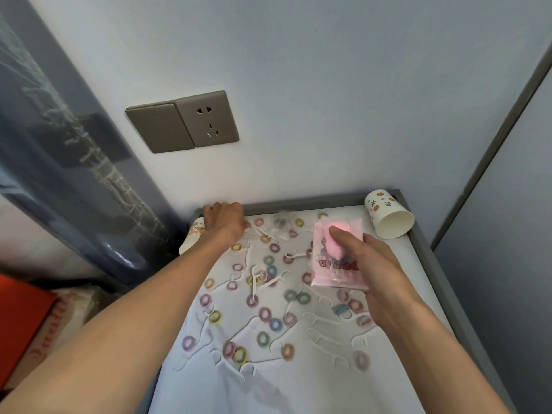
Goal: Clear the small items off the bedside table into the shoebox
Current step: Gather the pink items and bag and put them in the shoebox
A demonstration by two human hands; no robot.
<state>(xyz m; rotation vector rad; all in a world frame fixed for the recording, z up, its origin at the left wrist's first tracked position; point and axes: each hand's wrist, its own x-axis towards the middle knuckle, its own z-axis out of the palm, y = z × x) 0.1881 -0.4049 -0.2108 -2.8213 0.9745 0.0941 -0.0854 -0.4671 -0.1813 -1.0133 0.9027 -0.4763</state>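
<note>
Picking up is the step in hand: you've got the pink packet (334, 264) pinched in your right hand (379, 273), thumb on top, fingers under, over the right half of the bedside table (328, 383). The rest of the task's stuff lies on the tabletop: lots of small coloured hair rings (264, 313) and white floss picks (255, 282), mixed tog. and scattered from far edge to near end. Your left hand (224, 222) is at the far-left corner, fingers curled down, just beside a paper cup (191, 234) lying on its side at the table's edge; can't tell if it's gripping anything. Next move, prob.: carry the packet left and down to the box w/o brushing rings off the edge, then scoop the rest in batches. Containers: 2nd paper cup (388, 216) on its side at the far-right corner, mouth toward you, looks empty. Left cup's inside not visible. Orange box (21, 318) low left beside the table, likely the shoebox; contents hidden.
</note>
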